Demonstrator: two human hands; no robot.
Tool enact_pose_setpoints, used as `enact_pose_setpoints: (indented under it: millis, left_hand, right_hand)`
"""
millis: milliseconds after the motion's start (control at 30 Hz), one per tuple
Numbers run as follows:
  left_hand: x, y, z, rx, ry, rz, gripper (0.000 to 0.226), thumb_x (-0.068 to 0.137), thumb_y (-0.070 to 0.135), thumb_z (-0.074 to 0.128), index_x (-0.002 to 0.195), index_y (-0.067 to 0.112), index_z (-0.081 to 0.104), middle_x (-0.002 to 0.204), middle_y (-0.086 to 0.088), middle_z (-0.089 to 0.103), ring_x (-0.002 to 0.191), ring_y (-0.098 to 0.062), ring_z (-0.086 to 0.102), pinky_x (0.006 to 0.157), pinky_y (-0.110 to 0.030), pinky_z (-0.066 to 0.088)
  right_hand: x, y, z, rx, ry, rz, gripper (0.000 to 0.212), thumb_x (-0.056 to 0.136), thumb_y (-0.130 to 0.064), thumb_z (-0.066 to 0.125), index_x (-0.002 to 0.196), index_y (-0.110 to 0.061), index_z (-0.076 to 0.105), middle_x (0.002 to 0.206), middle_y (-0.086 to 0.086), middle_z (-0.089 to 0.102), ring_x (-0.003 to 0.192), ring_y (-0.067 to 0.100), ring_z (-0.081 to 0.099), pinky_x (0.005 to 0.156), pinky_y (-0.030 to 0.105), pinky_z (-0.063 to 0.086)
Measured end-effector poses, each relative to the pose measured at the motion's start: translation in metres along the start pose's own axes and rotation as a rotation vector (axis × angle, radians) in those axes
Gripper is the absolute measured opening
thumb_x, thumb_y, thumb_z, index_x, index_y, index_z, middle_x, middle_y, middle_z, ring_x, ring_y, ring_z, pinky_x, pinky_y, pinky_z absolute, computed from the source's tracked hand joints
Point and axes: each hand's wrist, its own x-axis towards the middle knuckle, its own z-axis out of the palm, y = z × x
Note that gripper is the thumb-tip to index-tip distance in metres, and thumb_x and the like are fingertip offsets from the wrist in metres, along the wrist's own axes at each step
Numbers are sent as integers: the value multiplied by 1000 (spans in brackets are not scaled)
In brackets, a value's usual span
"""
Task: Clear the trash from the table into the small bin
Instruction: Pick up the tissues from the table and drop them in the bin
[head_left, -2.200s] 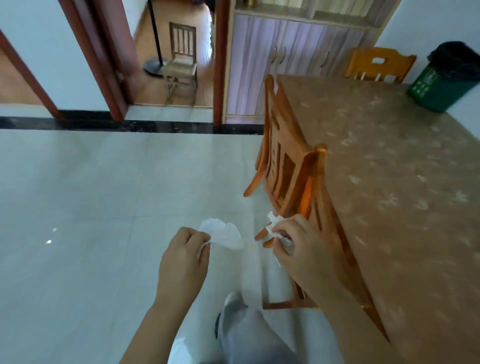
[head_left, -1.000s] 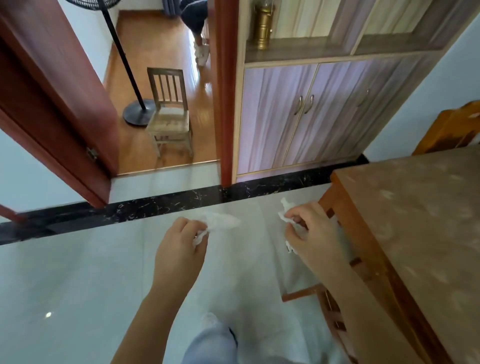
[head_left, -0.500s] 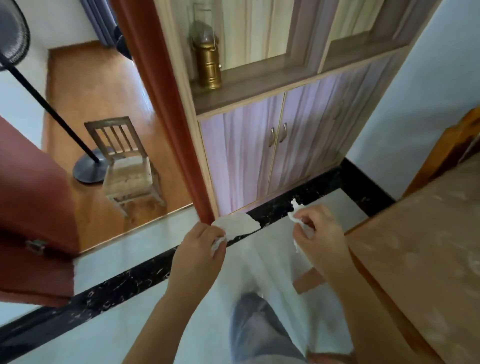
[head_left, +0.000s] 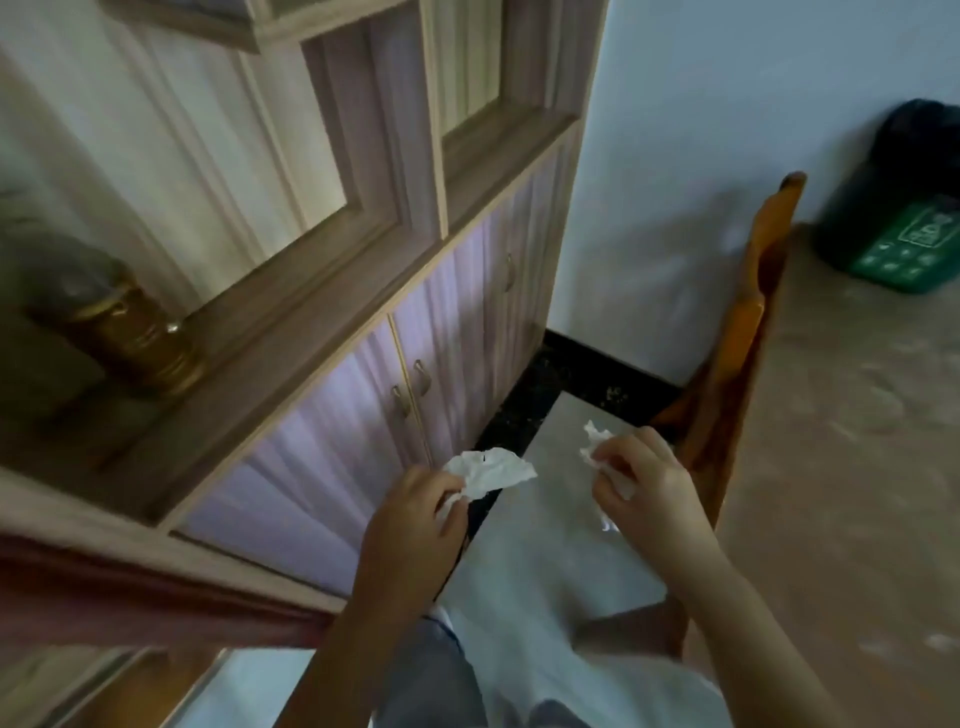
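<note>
My left hand (head_left: 415, 512) pinches a crumpled white tissue (head_left: 491, 470) that sticks out above its fingers. A second crumpled white tissue (head_left: 597, 447) is gripped in my right hand (head_left: 644, 483), partly hidden by the curled fingers. Both hands are held out over the pale tiled floor, beside the brown table (head_left: 841, 467) on the right. The small green bin (head_left: 904, 228) with a black liner stands on the table's far end against the wall, well beyond my right hand.
A wooden cabinet (head_left: 415, 322) with lilac doors and a shelf runs along the left, a brass lantern (head_left: 130, 332) on the shelf. An orange wooden chair (head_left: 748, 322) stands at the table's near-left edge. A black floor border (head_left: 571, 374) runs along the wall.
My view has swung right and I have walked closer to the cabinet; the green bin has come back into sight. Both hands keep the same tissues.
</note>
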Motion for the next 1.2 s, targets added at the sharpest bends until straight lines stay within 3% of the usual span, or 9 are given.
enact_pose_setpoints:
  millis: [233,367,567,767,967,1100,1200]
  left_hand:
    - [150,-12,14,-69,-122,264,9,77,1,67,82,6,63,80,-9,60,72,-23,58,64,-32,46]
    - [214,2,36,-91,-196,380,11,76,0,68,84,5,63,80,-11,61,72,-22,58,65,-18,37]
    - [285,34,88,-145,-308,512,11,75,0,69,84,4,63,81,-10,59,72,-20,57,63,-26,45]
    - [368,98,159,-157,-353,614,11,75,-1,69,83,3,62,81,-11,58,72,-23,57,61,-36,49]
    - [445,183,219,-121,-341,765,12,75,0,68,83,5,61,80,-8,58,70,-21,56,59,-29,44]
    - [472,225,255,-112,-367,839,10,76,2,67,84,6,60,80,-7,57,71,-17,53,59,-27,43]
    - [488,245,282,-98,-439,871,11,75,0,69,82,3,61,78,-9,58,66,-19,54,53,-27,42]
  right_hand:
    - [94,0,6,-74,180,185,17,73,4,66,88,-4,62,86,6,50,69,19,53,61,20,44]
    - [130,10,4,-111,242,271,17,74,2,66,88,-6,62,86,3,49,69,18,53,60,18,42]
    - [170,63,-13,-148,361,412,18,73,2,68,86,-8,62,85,7,54,70,23,57,62,32,51]
    - [239,140,-62,-115,527,427,16,71,4,68,82,-6,62,81,1,50,68,14,52,58,11,38]
    - [288,215,-128,-160,608,443,15,74,-1,67,85,-10,60,87,1,51,73,14,54,62,10,41]
    - [300,254,-151,-169,670,510,15,73,0,66,83,-9,60,83,-4,47,68,0,48,63,1,40]
    - [302,281,-164,-195,711,567,17,69,4,67,81,-7,61,81,-2,47,65,9,49,57,6,38]
